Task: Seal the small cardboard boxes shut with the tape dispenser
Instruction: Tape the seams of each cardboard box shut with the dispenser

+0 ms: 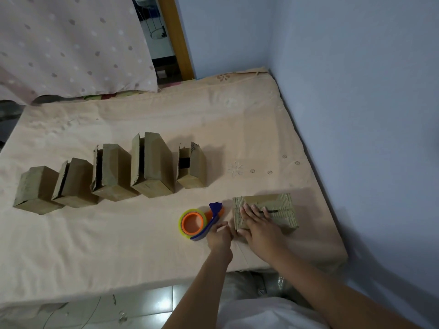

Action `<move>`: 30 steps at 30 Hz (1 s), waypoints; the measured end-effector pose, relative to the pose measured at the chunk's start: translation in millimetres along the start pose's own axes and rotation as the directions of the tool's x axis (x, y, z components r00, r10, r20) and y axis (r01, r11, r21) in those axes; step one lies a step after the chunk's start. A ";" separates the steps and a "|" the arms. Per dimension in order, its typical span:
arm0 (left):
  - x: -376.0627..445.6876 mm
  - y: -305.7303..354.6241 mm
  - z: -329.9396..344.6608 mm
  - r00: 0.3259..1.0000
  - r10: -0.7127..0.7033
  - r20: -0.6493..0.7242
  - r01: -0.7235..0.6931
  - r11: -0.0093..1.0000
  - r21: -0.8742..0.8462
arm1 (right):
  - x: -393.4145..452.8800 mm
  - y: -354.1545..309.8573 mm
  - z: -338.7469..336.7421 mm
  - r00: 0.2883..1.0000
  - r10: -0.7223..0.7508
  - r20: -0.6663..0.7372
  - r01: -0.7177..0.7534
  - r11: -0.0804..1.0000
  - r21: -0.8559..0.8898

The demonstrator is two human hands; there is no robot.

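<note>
A small cardboard box (278,205) lies flat at the right of the bed, its top flaps closed with a dark slit along the seam. My right hand (257,224) rests flat on its top, fingers spread, pressing the flaps down. Just left of it lies the tape dispenser (202,220), with a blue handle, orange core and a clear tape roll. My left hand (219,236) touches the dispenser's blue handle at its near end; whether the fingers wrap it I cannot tell.
Several more cardboard boxes (152,165) stand in a row across the middle of the bed (118,245), some with flaps open. A blue wall (356,115) borders the right side. A spotted cloth (71,43) hangs at the back left. Tiled floor (154,302) shows below the front edge.
</note>
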State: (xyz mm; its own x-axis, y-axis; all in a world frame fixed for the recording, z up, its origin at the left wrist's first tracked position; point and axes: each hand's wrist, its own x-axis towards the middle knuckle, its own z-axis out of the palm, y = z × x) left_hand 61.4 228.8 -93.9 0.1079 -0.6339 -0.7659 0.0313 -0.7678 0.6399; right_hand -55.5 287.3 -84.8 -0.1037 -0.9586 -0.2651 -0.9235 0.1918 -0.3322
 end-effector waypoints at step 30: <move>-19.0 32.8 20.6 0.904 0.399 0.154 -0.399 0.657 0.639 | -8.8 44.3 -58.1 0.733 0.671 -0.109 -0.486 0.630 0.605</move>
State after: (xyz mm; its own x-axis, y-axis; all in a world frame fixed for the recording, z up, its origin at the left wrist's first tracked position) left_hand 39.9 213.8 -59.8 -0.0432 -0.8938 -0.4463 -0.6580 -0.3107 0.6860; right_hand -116.9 292.0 -44.6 -0.7360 -0.5975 -0.3184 -0.3080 0.7143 -0.6284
